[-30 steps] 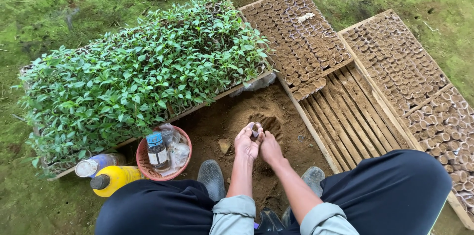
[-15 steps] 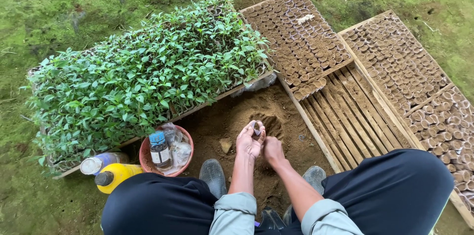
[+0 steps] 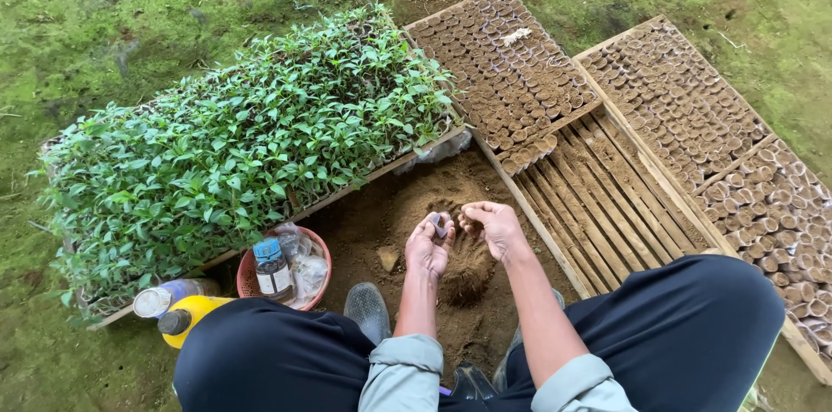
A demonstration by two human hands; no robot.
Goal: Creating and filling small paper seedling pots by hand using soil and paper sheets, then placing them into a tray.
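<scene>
Filling step, I judge: left hand (image 3: 429, 247) clamps a small pot (image 3: 438, 224); right hand (image 3: 492, 227), loosely cupped, over the soil pile (image 3: 464, 269) at frame centre; more soil needed.

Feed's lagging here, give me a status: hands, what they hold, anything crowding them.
Left hand shut on a small dark pot. Right hand cupped beside it, contents unclear. Both over the soil pile. Seedling tray and red bowl to the left, apart.

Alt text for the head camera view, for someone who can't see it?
A seated person's left hand holds a small pot over a soil pile, right hand beside it. Seedlings stand left; trays of soil-filled pots lie right.
</scene>
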